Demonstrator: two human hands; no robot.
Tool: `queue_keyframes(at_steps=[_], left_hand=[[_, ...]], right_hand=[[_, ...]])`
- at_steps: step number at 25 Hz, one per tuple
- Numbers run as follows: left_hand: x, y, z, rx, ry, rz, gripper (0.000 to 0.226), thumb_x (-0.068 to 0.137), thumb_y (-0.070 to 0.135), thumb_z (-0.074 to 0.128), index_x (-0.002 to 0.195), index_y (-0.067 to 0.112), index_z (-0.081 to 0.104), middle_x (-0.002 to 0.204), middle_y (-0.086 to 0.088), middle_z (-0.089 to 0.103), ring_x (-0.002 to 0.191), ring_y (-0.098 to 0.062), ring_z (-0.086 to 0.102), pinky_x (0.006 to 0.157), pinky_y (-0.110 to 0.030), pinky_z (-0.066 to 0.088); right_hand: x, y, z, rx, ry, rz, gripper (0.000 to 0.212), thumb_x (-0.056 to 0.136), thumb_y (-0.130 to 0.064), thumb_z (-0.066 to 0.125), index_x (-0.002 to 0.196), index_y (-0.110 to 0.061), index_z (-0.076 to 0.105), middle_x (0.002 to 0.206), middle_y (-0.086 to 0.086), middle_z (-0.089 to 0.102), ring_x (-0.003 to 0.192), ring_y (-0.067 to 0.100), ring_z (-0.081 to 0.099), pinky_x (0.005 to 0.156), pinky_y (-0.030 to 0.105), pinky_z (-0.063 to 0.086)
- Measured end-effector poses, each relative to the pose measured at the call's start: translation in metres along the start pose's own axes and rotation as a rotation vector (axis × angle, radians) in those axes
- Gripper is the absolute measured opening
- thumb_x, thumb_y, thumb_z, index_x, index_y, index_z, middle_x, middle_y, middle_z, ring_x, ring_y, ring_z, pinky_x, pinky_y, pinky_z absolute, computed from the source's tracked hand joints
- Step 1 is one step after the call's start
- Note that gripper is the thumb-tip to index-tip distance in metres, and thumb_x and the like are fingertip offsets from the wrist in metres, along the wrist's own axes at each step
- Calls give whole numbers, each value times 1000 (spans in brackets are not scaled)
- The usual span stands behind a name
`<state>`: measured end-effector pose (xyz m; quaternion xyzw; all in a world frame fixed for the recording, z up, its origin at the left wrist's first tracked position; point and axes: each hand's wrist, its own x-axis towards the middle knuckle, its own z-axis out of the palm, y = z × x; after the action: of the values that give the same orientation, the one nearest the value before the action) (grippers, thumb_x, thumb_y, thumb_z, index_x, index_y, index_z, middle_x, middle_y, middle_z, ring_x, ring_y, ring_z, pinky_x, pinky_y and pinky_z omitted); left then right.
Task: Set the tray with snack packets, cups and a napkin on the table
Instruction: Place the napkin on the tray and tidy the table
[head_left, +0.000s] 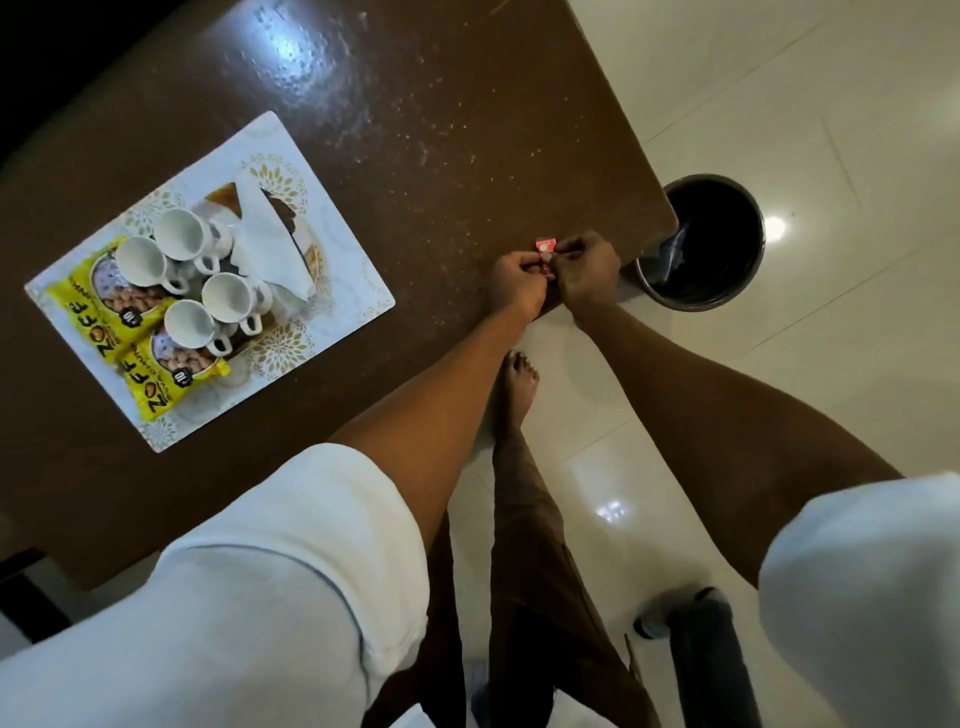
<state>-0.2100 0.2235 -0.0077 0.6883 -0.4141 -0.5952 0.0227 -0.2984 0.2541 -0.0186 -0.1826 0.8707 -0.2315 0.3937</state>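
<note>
A white patterned tray (353, 280) lies on the dark brown table (395, 130) at the left. On it lie several white cups (179, 234) on their sides, two yellow snack packets (88, 306), a folded white napkin (270, 239) and a dark wedge-shaped item. Near the table's right front corner, my left hand (517, 286) and my right hand (584, 270) together pinch a small red packet (545, 252). Both hands are well to the right of the tray.
A dark round bin (706, 244) stands on the pale tiled floor beside the table's right corner. My bare foot (517, 384) is on the floor by the table edge. A dark object (701, 634) stands on the floor at the lower right.
</note>
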Motion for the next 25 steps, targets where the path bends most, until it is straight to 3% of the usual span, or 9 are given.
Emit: queue_keyframes(at_steps=[6, 10, 15, 20, 25], left_hand=[[1, -4, -27, -74, 3, -52, 30, 97, 1, 54, 120, 13, 69, 123, -10, 70, 111, -23, 66, 94, -35, 56], [11, -16, -87, -83, 85, -41, 31, 96, 6, 59, 124, 13, 69, 125, -9, 70, 112, -23, 65, 96, -35, 55], [35, -39, -172, -175, 220, -34, 30, 98, 12, 60, 127, 14, 68, 128, -8, 69, 112, -23, 65, 98, -34, 54], [40, -52, -216, -264, 357, 43, 30, 95, 5, 60, 123, 8, 71, 123, -11, 72, 112, -27, 66, 101, -35, 53], [40, -57, -231, -353, 366, 85, 37, 95, 2, 61, 132, 5, 64, 128, -13, 69, 119, -30, 64, 106, -41, 51]], right_hand=[[0, -15, 21, -126, -25, -9, 11, 92, -17, 72, 103, -21, 71, 103, -3, 72, 93, 12, 67, 80, 30, 58], [-12, -53, 66, -238, -79, -103, 15, 93, -16, 72, 107, -20, 74, 112, 0, 74, 94, 9, 63, 76, 22, 44], [-40, -109, 146, -291, -158, -265, 20, 92, -13, 70, 111, -15, 76, 113, 5, 76, 104, 19, 70, 80, 24, 47], [-50, -152, 197, -338, -207, -371, 22, 92, -14, 70, 112, -11, 76, 113, 7, 76, 100, 18, 70, 78, 21, 46], [-48, -169, 220, -347, -201, -402, 24, 93, -18, 71, 115, -12, 76, 114, 4, 75, 91, 8, 64, 76, 18, 46]])
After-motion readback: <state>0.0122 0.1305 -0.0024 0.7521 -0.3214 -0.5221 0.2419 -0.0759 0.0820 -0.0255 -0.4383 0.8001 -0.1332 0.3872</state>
